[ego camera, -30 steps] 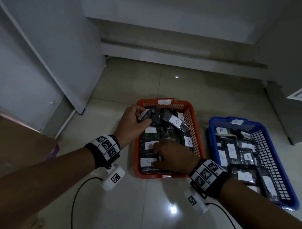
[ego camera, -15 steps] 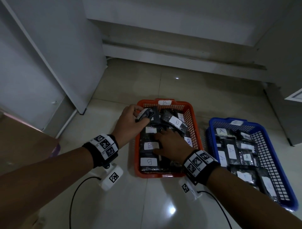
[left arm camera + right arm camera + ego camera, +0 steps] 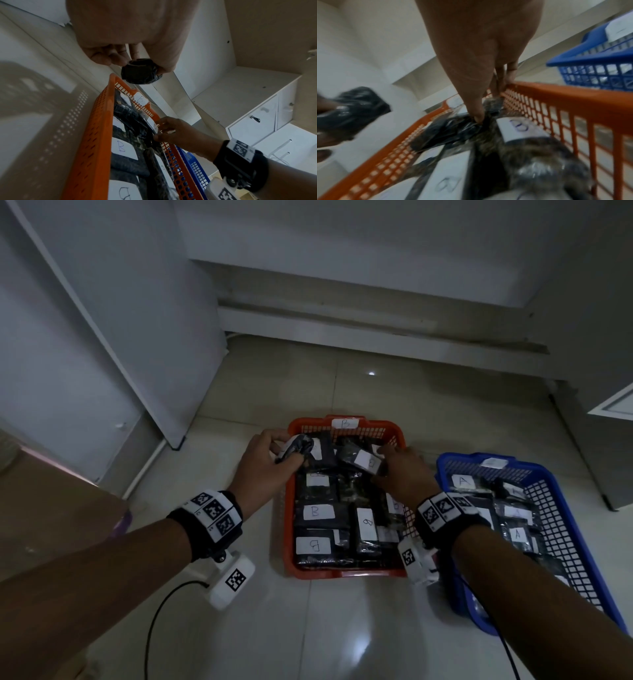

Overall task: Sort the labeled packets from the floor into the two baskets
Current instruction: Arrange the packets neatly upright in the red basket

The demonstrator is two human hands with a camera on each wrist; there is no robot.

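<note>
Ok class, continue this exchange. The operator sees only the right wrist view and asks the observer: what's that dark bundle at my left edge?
Observer: A black packet, gripped by the left hand above the orange basket, at its far left corner.
Operator: What letter marks that basket?
Observer: B, on the tag at its far rim.
Operator: And the blue basket?
Observer: Its packets read A.

Glossy tiled floor [image 3: 260,378], white cabinets [image 3: 254,121]
</note>
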